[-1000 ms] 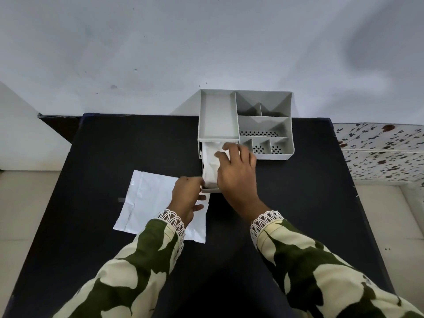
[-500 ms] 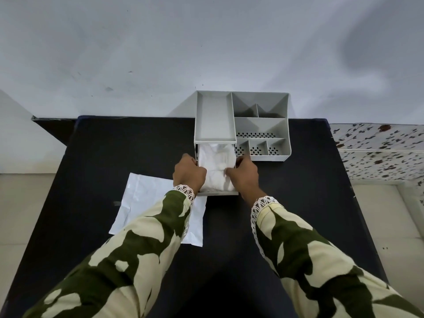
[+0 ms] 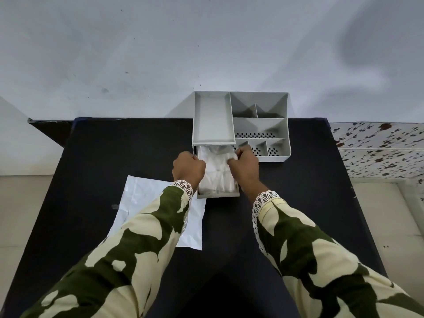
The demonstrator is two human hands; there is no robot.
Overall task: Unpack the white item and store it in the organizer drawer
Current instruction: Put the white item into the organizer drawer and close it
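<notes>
A grey organizer (image 3: 215, 118) stands at the far edge of the black table, its drawer (image 3: 218, 194) pulled out toward me. The white item (image 3: 216, 171), crumpled soft material, lies inside the drawer. My left hand (image 3: 188, 169) is at the drawer's left side, fingers curled against the item's left edge. On the right side, my right hand (image 3: 244, 166) has its fingertips pinching the item's upper right part. The fingertips of both hands are partly hidden.
A flat white packaging bag (image 3: 146, 203) lies on the black table (image 3: 114, 157) left of the drawer, partly under my left sleeve. The organizer has several open compartments (image 3: 259, 125) on its right. A patterned surface (image 3: 378, 148) adjoins the table's right side.
My left hand came off the bag side and up to the drawer's left edge. My right hand shifted from on top of the item to its right side. The item lies deeper in the drawer.
</notes>
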